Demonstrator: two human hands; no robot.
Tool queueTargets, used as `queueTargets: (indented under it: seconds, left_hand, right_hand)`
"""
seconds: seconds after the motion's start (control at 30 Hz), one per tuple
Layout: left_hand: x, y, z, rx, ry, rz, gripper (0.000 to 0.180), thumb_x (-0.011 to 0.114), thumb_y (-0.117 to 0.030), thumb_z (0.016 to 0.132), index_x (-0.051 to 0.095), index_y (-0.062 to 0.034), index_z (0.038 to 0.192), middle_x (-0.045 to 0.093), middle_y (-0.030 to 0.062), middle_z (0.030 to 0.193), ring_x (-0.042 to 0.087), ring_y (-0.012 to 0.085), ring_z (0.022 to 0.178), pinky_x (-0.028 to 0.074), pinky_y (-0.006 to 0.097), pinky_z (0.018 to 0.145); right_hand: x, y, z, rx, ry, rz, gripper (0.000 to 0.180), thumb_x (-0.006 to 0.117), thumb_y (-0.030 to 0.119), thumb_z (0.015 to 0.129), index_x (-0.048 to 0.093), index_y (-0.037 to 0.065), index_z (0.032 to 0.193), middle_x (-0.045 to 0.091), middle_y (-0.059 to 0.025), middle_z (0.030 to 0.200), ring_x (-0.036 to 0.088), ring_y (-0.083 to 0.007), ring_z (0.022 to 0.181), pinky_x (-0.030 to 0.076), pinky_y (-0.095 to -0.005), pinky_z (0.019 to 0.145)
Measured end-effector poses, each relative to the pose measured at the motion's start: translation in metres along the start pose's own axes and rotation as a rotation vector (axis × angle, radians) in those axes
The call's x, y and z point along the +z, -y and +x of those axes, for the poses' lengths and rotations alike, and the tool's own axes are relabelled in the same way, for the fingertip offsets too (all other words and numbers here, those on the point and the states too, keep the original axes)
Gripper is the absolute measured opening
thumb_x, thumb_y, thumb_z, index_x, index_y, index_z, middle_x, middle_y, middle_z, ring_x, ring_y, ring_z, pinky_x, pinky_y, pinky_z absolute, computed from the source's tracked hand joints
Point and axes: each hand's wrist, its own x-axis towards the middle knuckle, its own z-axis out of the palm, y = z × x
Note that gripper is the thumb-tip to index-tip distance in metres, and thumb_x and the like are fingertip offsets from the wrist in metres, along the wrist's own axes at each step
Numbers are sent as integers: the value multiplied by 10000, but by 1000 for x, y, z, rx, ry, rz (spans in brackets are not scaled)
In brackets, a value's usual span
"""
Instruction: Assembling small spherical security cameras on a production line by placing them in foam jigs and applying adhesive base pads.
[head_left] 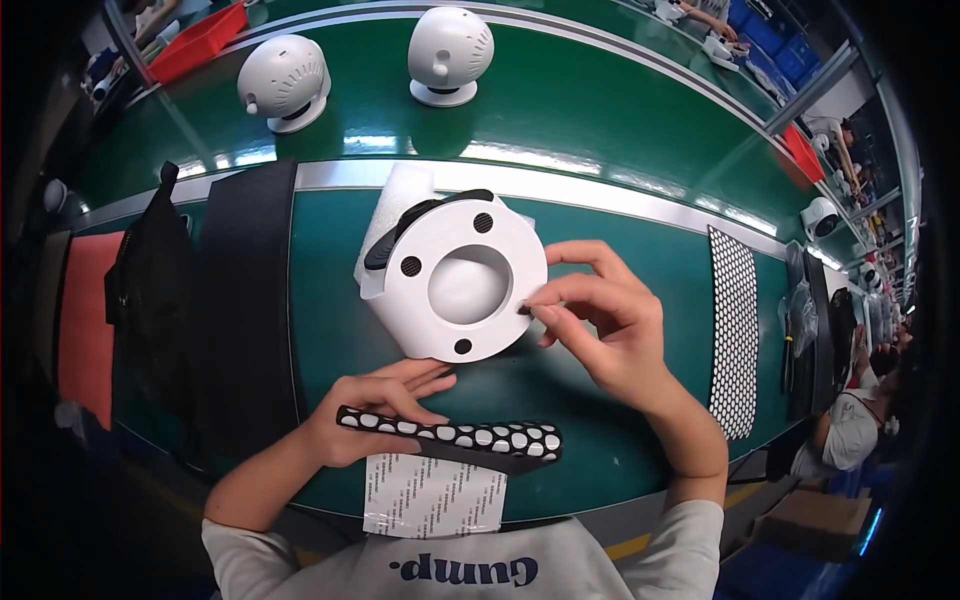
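Observation:
A white round housing (400, 318) lies in the middle of the bench with its ring-shaped base facing up. Three round black pads show on the ring, one of them a lower pad (463, 346). At the ring's right side my right hand (618, 325) pinches a small black pad (525, 308) between thumb and forefinger, against or just over the surface. My left hand (370, 415) grips a bent black sheet with white round spots (490, 437), its outer fingertips at the housing's lower edge. Below the sheet hangs printed white backing paper (433, 497).
White foam wrap (405, 190) sits behind the housing. Another white-spotted black sheet (733, 330) lies at right. A black mat (243, 300), a black bag (150, 290) and an orange sheet (88, 320) are at left. Two white cameras (450, 55) stand on the green belt beyond the metal rail.

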Motion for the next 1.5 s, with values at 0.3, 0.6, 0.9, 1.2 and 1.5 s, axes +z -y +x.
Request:
queueTargets:
  seconds: [0.3,0.6,0.9,1.2,1.5]
  left_hand:
    - [-4,6,2,68,-34,-110,250,592,107,677,552,62,920,286,289,1270,279,369,1206,223,478,1002]
    - [-12,-14,-7,58,-101,-71,148,579,25,727,547,31,871,448,250,1147,357,304,1174,263,423,990]
    - [-21,-26,-30,-101,-51,219,185,609,45,716,580,27,898,599,130,977,535,173,967,394,274,854]
    - [-24,-42,-37,41,155,58,189,534,88,743,537,37,924,536,215,1067,409,339,1132,290,430,968]
    - [-42,-43,-43,17,178,129,169,547,64,756,532,42,923,544,182,1081,478,234,1074,366,288,889]
  right_hand:
    - [1,-12,1,-482,-22,-646,213,622,-12,675,619,40,882,529,-124,955,566,-154,647,485,-221,535]
    - [0,33,9,-315,237,-1071,329,633,268,700,609,145,1004,416,-43,603,435,-171,517,360,-266,429]
    - [49,60,95,-143,811,-393,341,642,316,726,542,24,871,556,-39,645,495,-114,569,410,-236,540]
    - [-15,102,45,-1,437,-722,93,567,19,731,538,18,819,582,-115,618,617,-234,610,451,-277,511]
    - [-110,-92,81,-602,-379,-1404,176,546,48,723,549,33,898,593,-97,843,572,-259,717,449,-328,599]
